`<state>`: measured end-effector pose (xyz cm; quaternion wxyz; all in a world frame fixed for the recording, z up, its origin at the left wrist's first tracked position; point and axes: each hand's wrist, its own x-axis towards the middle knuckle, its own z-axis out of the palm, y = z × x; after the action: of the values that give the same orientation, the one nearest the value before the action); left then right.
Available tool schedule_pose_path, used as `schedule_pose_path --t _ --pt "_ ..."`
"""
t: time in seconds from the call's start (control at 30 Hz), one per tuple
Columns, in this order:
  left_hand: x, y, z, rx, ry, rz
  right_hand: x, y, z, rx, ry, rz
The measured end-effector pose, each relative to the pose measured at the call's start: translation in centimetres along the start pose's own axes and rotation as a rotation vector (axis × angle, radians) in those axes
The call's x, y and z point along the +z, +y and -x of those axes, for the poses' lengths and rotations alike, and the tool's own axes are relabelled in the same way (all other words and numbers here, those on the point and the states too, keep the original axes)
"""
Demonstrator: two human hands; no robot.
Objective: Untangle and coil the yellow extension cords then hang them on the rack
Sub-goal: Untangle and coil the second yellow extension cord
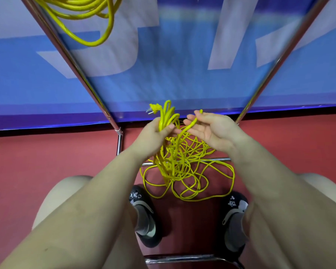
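A tangled yellow extension cord (184,171) lies in loose loops on the red floor between my feet. My left hand (155,133) grips a bunch of its loops, and the plug end (153,108) sticks up above my fingers. My right hand (209,129) is beside it, palm up, with one strand running over the fingers and held under the thumb. A second yellow cord, coiled (85,14), hangs from the rack at the top left.
The chrome rack's two slanted poles (70,61) (279,61) frame the view, with low crossbars (217,159) (182,258) on the floor. A blue banner with white letters (163,55) stands behind. My dark shoes (144,214) (235,216) flank the tangle.
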<state>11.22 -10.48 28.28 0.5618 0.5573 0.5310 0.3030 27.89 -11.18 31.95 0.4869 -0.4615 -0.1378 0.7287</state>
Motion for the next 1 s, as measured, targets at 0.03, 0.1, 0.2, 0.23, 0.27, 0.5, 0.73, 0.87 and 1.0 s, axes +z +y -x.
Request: schedule_pose_path --t 0.03,0.1,0.2,0.23,0.27,0.5,0.73,0.87,1.0 --pt "0.4 0.1 0.1 0.009 -0.029 -0.009 0.1 0.0 -0.2 -0.004 0.030 -0.043" --pt "0.9 0.4 0.3 0.018 -0.078 0.014 0.1 -0.1 -0.7 -0.015 0.089 -0.126" --pt "1.4 1.1 0.6 -0.015 -0.125 0.111 -0.4 -0.5 -1.5 -0.025 0.176 -0.242" --pt "1.4 1.0 0.5 -0.021 -0.135 0.118 -0.7 -0.7 -1.7 -0.027 0.198 -0.262" --pt "1.4 0.9 0.4 -0.014 -0.144 0.093 -0.9 -0.9 -1.7 -0.029 0.208 -0.274" --pt "1.2 1.0 0.2 -0.017 -0.038 0.073 -1.0 -1.2 -0.9 -0.009 0.077 0.093" --pt "0.0 1.7 -0.1 -0.103 0.120 0.364 -1.7 2.1 -0.1 -0.046 -0.132 1.284" --pt "-0.4 1.9 -0.3 -0.131 0.223 0.434 -2.5 3.5 -0.3 -0.092 -0.161 1.240" --pt "-1.4 1.8 -0.8 -0.154 0.295 0.506 -2.9 4.3 -0.6 -0.051 -0.232 1.275"
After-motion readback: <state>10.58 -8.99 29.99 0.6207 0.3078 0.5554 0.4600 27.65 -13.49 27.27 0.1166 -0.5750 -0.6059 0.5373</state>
